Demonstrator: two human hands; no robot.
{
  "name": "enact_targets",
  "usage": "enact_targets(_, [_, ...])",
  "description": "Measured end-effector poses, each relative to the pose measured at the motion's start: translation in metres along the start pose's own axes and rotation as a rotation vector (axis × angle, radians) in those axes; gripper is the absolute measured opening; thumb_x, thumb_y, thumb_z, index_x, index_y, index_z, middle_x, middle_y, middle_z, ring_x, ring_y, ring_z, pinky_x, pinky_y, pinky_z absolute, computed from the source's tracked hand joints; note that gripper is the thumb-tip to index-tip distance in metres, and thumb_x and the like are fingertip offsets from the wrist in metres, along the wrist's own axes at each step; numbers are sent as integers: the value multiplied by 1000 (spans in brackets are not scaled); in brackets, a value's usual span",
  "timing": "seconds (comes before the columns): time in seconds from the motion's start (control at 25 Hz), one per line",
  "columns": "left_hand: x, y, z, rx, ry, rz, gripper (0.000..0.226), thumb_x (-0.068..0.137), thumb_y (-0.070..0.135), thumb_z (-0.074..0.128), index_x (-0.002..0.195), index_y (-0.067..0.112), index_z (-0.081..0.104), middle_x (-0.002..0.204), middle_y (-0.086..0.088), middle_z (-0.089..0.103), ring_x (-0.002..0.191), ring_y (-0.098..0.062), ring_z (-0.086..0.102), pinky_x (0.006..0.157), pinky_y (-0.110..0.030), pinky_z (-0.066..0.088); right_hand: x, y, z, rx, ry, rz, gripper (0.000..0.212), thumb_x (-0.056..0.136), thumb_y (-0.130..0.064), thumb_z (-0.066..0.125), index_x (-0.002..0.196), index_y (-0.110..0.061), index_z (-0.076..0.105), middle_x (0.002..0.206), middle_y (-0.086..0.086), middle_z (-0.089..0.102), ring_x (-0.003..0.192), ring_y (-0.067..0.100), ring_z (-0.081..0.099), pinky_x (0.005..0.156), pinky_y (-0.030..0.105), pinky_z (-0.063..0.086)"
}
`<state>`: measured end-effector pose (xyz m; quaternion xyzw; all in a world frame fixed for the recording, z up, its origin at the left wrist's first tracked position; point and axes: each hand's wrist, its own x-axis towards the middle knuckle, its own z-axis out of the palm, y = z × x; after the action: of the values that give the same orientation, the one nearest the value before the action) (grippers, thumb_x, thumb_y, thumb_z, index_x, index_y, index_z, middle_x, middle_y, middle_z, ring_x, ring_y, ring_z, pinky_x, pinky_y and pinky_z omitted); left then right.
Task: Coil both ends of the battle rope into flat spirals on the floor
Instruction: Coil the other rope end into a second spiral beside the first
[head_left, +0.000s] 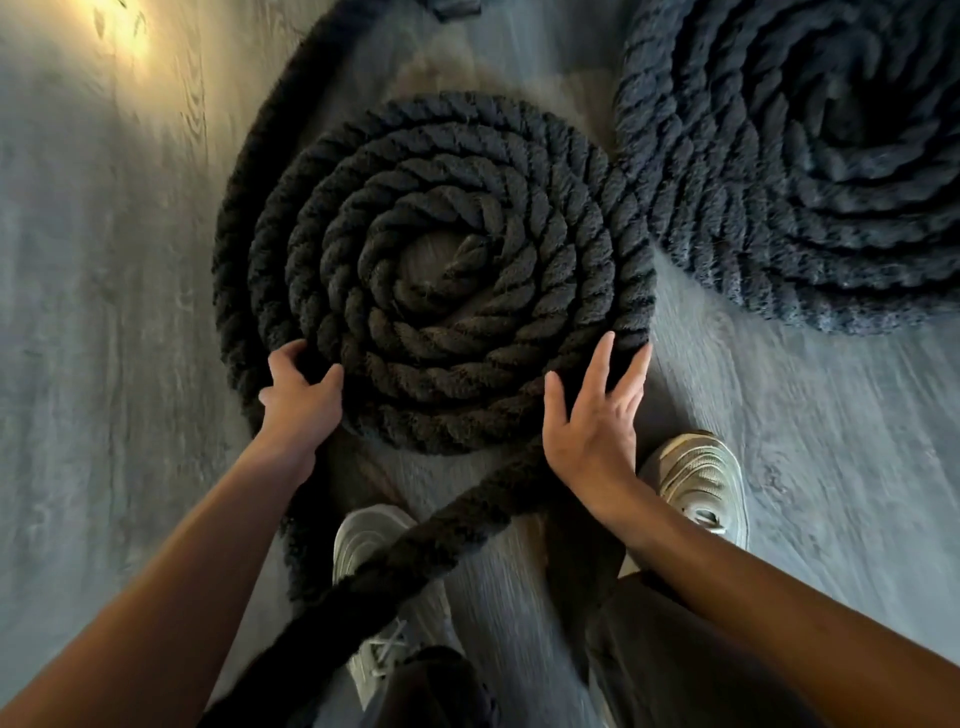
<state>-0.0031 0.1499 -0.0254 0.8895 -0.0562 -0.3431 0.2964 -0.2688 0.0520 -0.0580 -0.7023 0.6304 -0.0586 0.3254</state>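
Left hand (298, 387) grips the near spiral's (436, 270) outer rope turn; right hand (597, 410) presses it with straight fingers; a 2nd spiral (810, 171) lies beside.

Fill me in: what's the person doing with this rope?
A person is coiling a thick black battle rope on the floor. The left hand grips the outer turn of the near spiral at its lower-left edge. The right hand lies flat, fingers straight, against its lower-right edge. A loose length runs from there across one shoe, so this coil is unfinished. A second spiral lies flat at the upper right.
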Motion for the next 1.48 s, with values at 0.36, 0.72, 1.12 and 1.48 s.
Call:
enact_targets(0.36, [-23, 2, 4, -127, -133, -25, 81, 86, 27, 82, 145, 45, 30, 117, -5, 63, 77, -18, 75, 54, -30, 60, 103, -6, -49, -195, -126, -163, 71, 101, -60, 22, 159, -30, -5, 163, 9, -25, 152, 34, -4, 120, 50, 21])
enact_targets(0.72, [-49, 18, 22, 394, -102, 365, 44, 76, 69, 62, 86, 27, 71, 74, 9, 74, 75, -17, 72, 69, -38, 57, 69, -14, -39, -89, 22, -34, 69, 101, -54, 31, 159, -25, 7, 165, 13, -3, 149, 36, 11, 117, 50, 26])
enact_targets(1.12, [31, 2, -24, 381, 112, 397, 60, 96, 10, 50, 148, 39, 45, 169, -5, 16, 147, -41, 20, 118, -44, 23, 38, -10, -13, -122, 1, -97, 88, 94, -69, 31, 159, -19, -1, 162, 11, -23, 150, 36, -3, 117, 53, 27])
enact_targets(1.48, [-36, -22, 8, 59, 10, 83, 95, 86, 24, 70, 154, 52, 10, 150, -10, 10, 109, -24, 39, 100, -28, 37, 137, -14, -71, -282, -99, -204, 71, 97, -68, 28, 158, -36, 11, 165, -11, -15, 152, 30, 5, 117, 51, 26])
